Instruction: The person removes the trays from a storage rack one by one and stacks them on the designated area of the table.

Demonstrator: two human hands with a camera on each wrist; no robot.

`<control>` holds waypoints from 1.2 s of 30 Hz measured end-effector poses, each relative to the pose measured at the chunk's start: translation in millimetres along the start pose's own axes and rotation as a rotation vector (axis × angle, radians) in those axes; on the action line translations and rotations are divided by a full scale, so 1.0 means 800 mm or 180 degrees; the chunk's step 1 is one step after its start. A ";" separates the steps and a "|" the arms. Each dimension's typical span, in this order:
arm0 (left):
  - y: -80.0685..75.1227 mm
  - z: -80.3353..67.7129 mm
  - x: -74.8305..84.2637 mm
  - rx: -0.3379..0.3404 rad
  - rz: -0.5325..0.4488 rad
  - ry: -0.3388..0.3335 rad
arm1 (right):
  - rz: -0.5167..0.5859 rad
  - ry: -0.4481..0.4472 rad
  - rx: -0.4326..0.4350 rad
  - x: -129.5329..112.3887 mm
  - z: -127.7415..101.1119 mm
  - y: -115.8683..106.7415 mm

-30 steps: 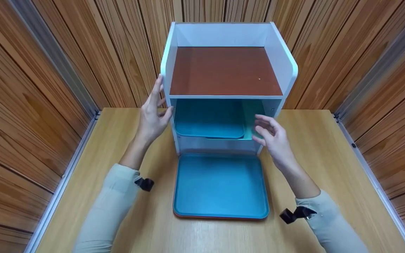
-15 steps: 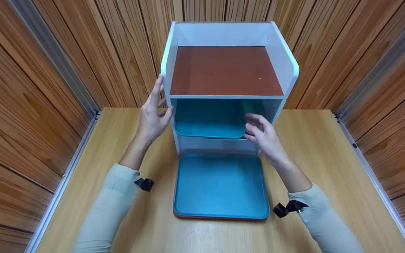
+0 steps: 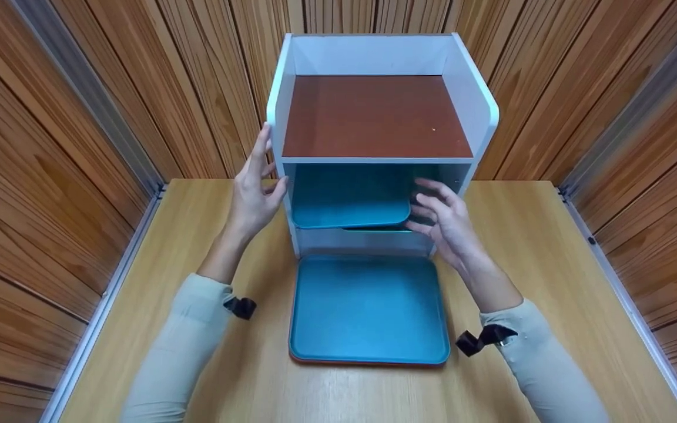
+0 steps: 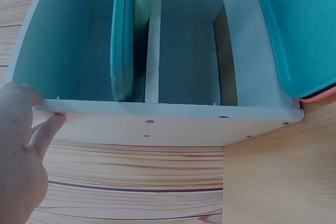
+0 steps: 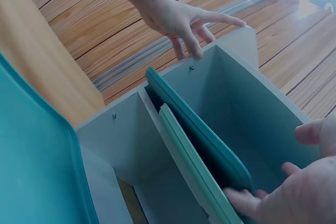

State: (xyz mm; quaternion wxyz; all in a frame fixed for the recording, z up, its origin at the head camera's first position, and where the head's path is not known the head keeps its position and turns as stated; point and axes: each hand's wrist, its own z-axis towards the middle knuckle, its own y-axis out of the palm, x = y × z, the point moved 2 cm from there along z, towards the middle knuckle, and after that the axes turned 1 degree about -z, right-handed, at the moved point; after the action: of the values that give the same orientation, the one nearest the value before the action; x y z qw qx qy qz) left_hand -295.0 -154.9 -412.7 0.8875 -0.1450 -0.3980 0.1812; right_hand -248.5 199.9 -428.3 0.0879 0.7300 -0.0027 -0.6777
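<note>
A white shelf unit (image 3: 482, 103) with a brown top board stands on a wooden table (image 3: 550, 247). Its middle compartment holds a teal tray (image 3: 350, 197) lying on a paler green tray (image 5: 191, 163). My right hand (image 3: 426, 205) is at the teal tray's right front corner, with curled fingertips (image 5: 240, 199) on its edge. My left hand (image 3: 259, 188) lies flat against the unit's left wall, thumb on the front edge; the left wrist view shows this hand (image 4: 21, 150) beside the wall.
Another teal tray (image 3: 368, 308) lies on the table in front of the unit, stacked on an orange tray (image 3: 368, 363). Wooden slat walls close in the table on the left, right and back. Bare tabletop lies on either side of the unit.
My right hand moved left from the unit's right post into the middle compartment and onto the teal tray's right corner. The left hand stayed on the wall.
</note>
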 end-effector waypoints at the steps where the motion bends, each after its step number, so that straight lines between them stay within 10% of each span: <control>1: 0.000 0.000 0.000 0.0006 -0.0019 0.0014 | 0.0090 0.0006 -0.0007 0.000 0.001 0.000; 24: 0.001 -0.002 -0.001 -0.0004 -0.0011 -0.0011 | 0.0498 0.0186 0.0237 0.034 0.008 0.046; 36: 0.001 -0.002 -0.002 0.0033 0.0047 -0.0013 | 0.0736 -0.0154 0.0380 0.044 0.003 0.038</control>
State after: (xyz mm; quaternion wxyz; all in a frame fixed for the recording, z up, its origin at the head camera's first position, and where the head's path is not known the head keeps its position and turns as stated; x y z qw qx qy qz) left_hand -294.8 -155.0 -415.2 0.8861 -0.1430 -0.3977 0.1901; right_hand -244.2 165.3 -459.5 0.1218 0.7123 -0.1294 -0.6791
